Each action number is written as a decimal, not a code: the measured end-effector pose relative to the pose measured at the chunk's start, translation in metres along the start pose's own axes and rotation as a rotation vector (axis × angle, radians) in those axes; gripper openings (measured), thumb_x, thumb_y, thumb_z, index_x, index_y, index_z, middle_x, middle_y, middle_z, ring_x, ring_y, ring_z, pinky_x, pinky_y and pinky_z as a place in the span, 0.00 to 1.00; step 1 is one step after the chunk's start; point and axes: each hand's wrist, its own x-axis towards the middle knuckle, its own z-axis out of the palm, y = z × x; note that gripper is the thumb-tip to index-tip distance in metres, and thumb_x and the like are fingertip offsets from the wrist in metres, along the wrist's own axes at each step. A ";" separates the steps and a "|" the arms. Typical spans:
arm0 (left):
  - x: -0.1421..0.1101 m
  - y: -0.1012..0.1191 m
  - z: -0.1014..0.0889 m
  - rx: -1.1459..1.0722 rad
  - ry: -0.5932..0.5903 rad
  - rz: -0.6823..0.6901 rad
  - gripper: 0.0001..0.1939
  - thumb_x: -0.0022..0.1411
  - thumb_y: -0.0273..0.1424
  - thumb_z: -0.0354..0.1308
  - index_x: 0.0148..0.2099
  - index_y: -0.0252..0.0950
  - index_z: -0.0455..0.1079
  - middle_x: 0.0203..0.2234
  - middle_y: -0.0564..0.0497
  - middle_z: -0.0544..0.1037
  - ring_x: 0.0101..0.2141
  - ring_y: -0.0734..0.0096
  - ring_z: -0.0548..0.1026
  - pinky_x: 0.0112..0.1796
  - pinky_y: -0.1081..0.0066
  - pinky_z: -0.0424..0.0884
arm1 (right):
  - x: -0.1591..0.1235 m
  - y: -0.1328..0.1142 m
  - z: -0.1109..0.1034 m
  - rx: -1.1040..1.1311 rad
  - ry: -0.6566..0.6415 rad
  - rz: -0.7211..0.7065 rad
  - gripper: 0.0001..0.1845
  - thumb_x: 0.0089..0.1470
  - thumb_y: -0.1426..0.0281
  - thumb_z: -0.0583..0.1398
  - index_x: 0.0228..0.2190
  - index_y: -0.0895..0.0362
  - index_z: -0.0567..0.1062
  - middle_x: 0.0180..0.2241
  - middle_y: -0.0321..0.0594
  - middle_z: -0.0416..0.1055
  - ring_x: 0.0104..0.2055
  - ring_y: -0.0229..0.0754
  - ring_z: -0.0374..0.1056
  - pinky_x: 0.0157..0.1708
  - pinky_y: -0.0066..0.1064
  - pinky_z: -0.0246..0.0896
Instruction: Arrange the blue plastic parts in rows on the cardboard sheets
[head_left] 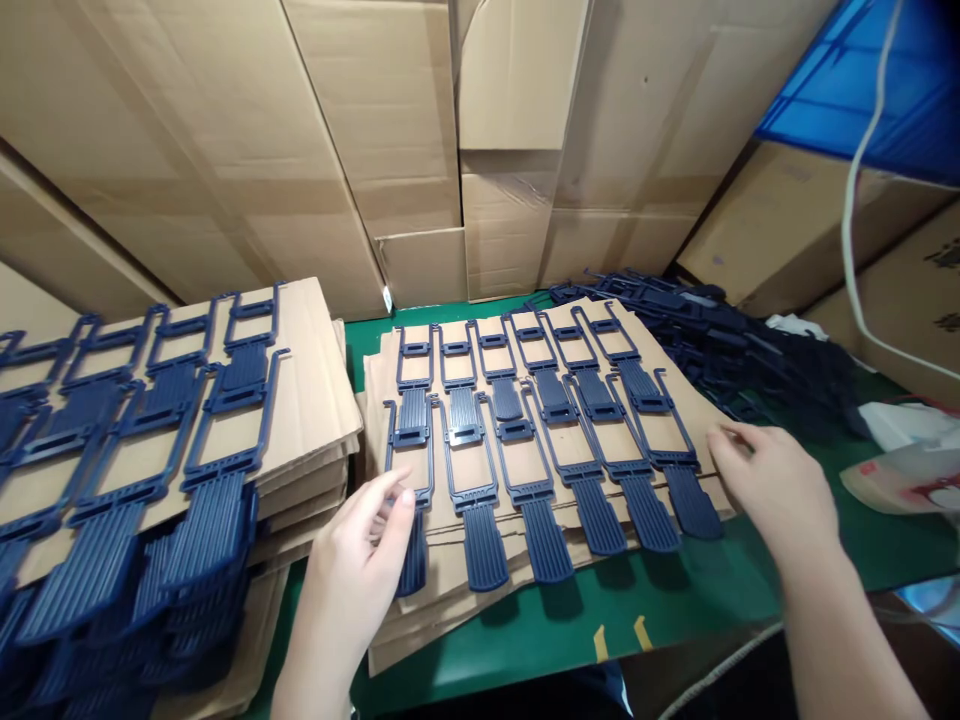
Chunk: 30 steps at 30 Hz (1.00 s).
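Note:
Dark blue plastic frames with ribbed paddle ends [530, 470] lie in two overlapping rows on a stack of cardboard sheets [679, 385]. My left hand [367, 545] is at the front left corner of this stack, over the ribbed end of the nearest left frame. Its thumb and index finger are apart, and the other fingers are partly hidden. At the right edge of the top sheet is my right hand [772, 480], fingers loosely bent beside the last frame. Whether its fingertips touch the cardboard I cannot tell.
On the left stands another cardboard stack [307, 390] layered with similar blue frames [232, 430]. A heap of loose blue parts [712, 330] lies at the back right of the green table [495, 650]. Large cardboard boxes [390, 110] wall the back. A white cable [851, 220] hangs at right.

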 end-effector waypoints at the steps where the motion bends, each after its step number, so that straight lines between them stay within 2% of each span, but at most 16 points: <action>1: -0.001 0.000 -0.001 0.015 -0.001 0.000 0.20 0.61 0.45 0.47 0.48 0.41 0.69 0.35 0.51 0.74 0.30 0.72 0.72 0.31 0.74 0.69 | 0.011 0.002 -0.003 0.011 -0.063 0.004 0.27 0.54 0.53 0.46 0.41 0.58 0.73 0.42 0.49 0.66 0.40 0.50 0.64 0.36 0.35 0.56; 5: -0.002 -0.006 -0.004 0.073 -0.091 0.034 0.20 0.61 0.45 0.45 0.49 0.42 0.67 0.35 0.52 0.73 0.31 0.72 0.71 0.33 0.73 0.68 | 0.040 0.005 -0.008 0.001 -0.168 0.036 0.30 0.51 0.48 0.46 0.33 0.60 0.72 0.33 0.50 0.69 0.35 0.49 0.64 0.32 0.35 0.56; 9: -0.005 -0.009 -0.009 0.182 -0.179 -0.017 0.21 0.61 0.45 0.43 0.50 0.42 0.66 0.34 0.52 0.73 0.35 0.68 0.72 0.35 0.70 0.67 | 0.048 0.004 -0.008 -0.045 -0.219 0.055 0.37 0.49 0.42 0.42 0.31 0.62 0.70 0.33 0.57 0.66 0.30 0.49 0.61 0.28 0.37 0.54; 12: -0.021 -0.005 -0.019 0.188 -0.202 -0.008 0.20 0.62 0.44 0.43 0.50 0.43 0.66 0.37 0.51 0.73 0.37 0.67 0.72 0.37 0.69 0.68 | 0.051 0.008 -0.009 -0.053 -0.231 0.071 0.37 0.48 0.42 0.41 0.29 0.60 0.71 0.30 0.55 0.66 0.25 0.44 0.57 0.25 0.38 0.53; 13: -0.029 -0.003 -0.023 0.139 -0.253 0.040 0.20 0.62 0.44 0.43 0.51 0.44 0.66 0.38 0.52 0.73 0.37 0.69 0.72 0.38 0.70 0.68 | 0.051 0.009 -0.010 -0.052 -0.229 0.069 0.36 0.49 0.42 0.41 0.28 0.59 0.71 0.30 0.53 0.65 0.24 0.43 0.56 0.25 0.38 0.53; 16: -0.055 0.003 -0.039 -0.107 -0.562 0.240 0.16 0.62 0.41 0.47 0.50 0.50 0.66 0.38 0.55 0.73 0.39 0.72 0.72 0.42 0.74 0.68 | 0.051 0.012 -0.009 -0.055 -0.214 0.044 0.31 0.50 0.45 0.43 0.25 0.57 0.70 0.28 0.51 0.65 0.24 0.44 0.57 0.25 0.38 0.52; 17: -0.061 0.004 -0.043 -0.196 -0.613 0.285 0.15 0.62 0.41 0.48 0.50 0.51 0.66 0.37 0.55 0.73 0.40 0.72 0.71 0.43 0.74 0.68 | 0.050 0.013 -0.009 -0.063 -0.204 0.038 0.30 0.50 0.47 0.43 0.24 0.57 0.70 0.28 0.51 0.65 0.25 0.46 0.58 0.25 0.38 0.52; 19: -0.065 0.003 -0.043 -0.309 -0.558 0.289 0.14 0.63 0.40 0.45 0.47 0.49 0.67 0.37 0.54 0.73 0.39 0.72 0.71 0.44 0.73 0.68 | 0.047 0.014 -0.007 -0.080 -0.189 0.026 0.28 0.51 0.49 0.43 0.24 0.57 0.69 0.29 0.52 0.65 0.29 0.51 0.61 0.26 0.39 0.52; 20: -0.064 0.002 -0.039 -0.294 -0.465 0.248 0.14 0.64 0.39 0.44 0.46 0.47 0.67 0.37 0.53 0.72 0.38 0.72 0.71 0.43 0.72 0.68 | 0.045 0.014 -0.007 -0.089 -0.185 0.021 0.28 0.51 0.49 0.43 0.24 0.57 0.69 0.29 0.53 0.65 0.31 0.53 0.62 0.26 0.39 0.52; 22: -0.055 -0.001 -0.027 -0.100 -0.226 0.176 0.13 0.64 0.37 0.45 0.47 0.45 0.66 0.43 0.51 0.69 0.41 0.70 0.70 0.42 0.70 0.68 | 0.041 0.015 -0.007 -0.106 -0.182 0.016 0.28 0.51 0.49 0.43 0.26 0.58 0.70 0.31 0.55 0.65 0.33 0.57 0.63 0.26 0.40 0.52; 24: -0.044 -0.003 -0.012 0.133 0.001 0.206 0.15 0.63 0.38 0.46 0.50 0.42 0.65 0.48 0.49 0.66 0.48 0.64 0.66 0.48 0.63 0.63 | 0.038 0.016 -0.007 -0.116 -0.182 0.005 0.30 0.52 0.49 0.43 0.28 0.59 0.71 0.32 0.56 0.66 0.34 0.58 0.64 0.26 0.40 0.52; 26: -0.035 0.000 0.001 0.250 0.075 0.198 0.18 0.63 0.39 0.45 0.52 0.38 0.63 0.50 0.47 0.64 0.50 0.61 0.63 0.51 0.59 0.60 | 0.037 0.017 -0.007 -0.120 -0.179 0.003 0.33 0.52 0.49 0.42 0.31 0.61 0.73 0.32 0.58 0.66 0.35 0.60 0.64 0.27 0.40 0.52; 30: -0.023 0.025 0.012 0.259 0.064 0.130 0.21 0.64 0.40 0.43 0.55 0.37 0.60 0.53 0.48 0.61 0.53 0.62 0.59 0.53 0.60 0.57 | 0.037 0.017 -0.006 -0.105 -0.172 0.036 0.40 0.53 0.48 0.37 0.36 0.66 0.74 0.34 0.62 0.65 0.36 0.63 0.64 0.27 0.41 0.52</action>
